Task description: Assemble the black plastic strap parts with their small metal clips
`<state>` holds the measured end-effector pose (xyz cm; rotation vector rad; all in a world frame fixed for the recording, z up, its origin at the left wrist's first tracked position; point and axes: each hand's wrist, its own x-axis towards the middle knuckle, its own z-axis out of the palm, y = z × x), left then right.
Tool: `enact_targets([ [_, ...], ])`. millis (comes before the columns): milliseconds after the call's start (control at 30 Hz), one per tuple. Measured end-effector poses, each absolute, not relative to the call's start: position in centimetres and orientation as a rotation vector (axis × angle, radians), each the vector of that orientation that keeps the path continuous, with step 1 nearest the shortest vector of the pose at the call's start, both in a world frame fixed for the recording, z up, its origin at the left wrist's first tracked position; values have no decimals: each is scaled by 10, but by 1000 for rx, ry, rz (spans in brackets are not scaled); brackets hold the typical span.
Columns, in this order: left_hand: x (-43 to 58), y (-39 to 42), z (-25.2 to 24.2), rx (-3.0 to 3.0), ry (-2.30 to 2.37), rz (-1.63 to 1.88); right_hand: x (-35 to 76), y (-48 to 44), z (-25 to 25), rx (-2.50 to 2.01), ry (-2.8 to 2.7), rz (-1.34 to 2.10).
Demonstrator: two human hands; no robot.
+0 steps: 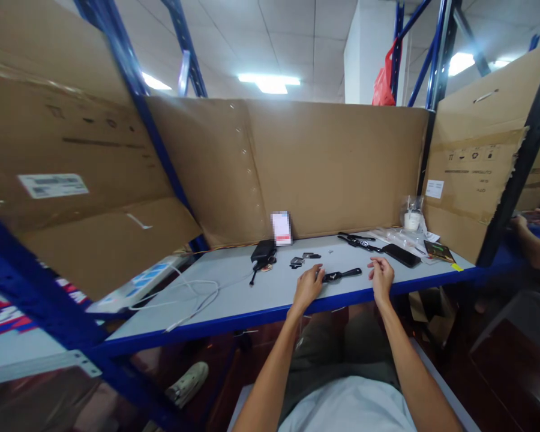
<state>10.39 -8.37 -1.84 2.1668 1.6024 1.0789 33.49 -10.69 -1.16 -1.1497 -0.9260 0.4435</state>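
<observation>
A black watch (342, 275) with its strap stretched out to the right lies on the grey shelf top in front of me. My left hand (309, 288) is at the watch's left end, its fingers bent and closed on that end, which they partly hide. Just beyond the strap's right tip, my right hand (381, 279) hovers near the shelf edge with fingers loosely curled and apart, holding nothing. Behind the watch lie small black and grey flat pieces (297, 262). More black straps or watches (357, 241) sit farther back, beside a black phone (400, 255).
A black box-shaped adapter (263, 251) and a pixelated white upright card or screen (281, 229) stand at the back. White cable (213, 293) loops on the left near a power strip (146, 279). Cardboard (333, 168) walls the shelf. A bagged white cup (412, 221) stands right.
</observation>
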Motion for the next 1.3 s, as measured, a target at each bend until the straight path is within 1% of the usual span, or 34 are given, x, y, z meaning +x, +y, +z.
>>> enact_targets([
  [133,103,-79,-23,2108,1587,1175,344,-126,-6,-1255,-1127,328],
  [300,100,-74,-27,2061,1537,1278,288,-153,-3,-1219,-1593,257],
  [367,99,-72,-29,2045,1529,1330,265,-162,-7,-1329,-1938,145],
  [467,96,-70,-30,2016,1537,1400,249,-167,-12,-1524,-2157,73],
  [733,98,-68,-31,1970,1560,1440,283,-116,-1,-1904,-2126,167],
  [867,98,-70,-30,1969,1572,1430,298,-98,-1,-1908,-2084,133],
  [1133,100,-72,-27,2023,1583,1338,300,-93,-12,-1847,-2016,72],
  [1300,103,-76,-25,2087,1590,1260,310,-77,-6,-1864,-1895,1],
])
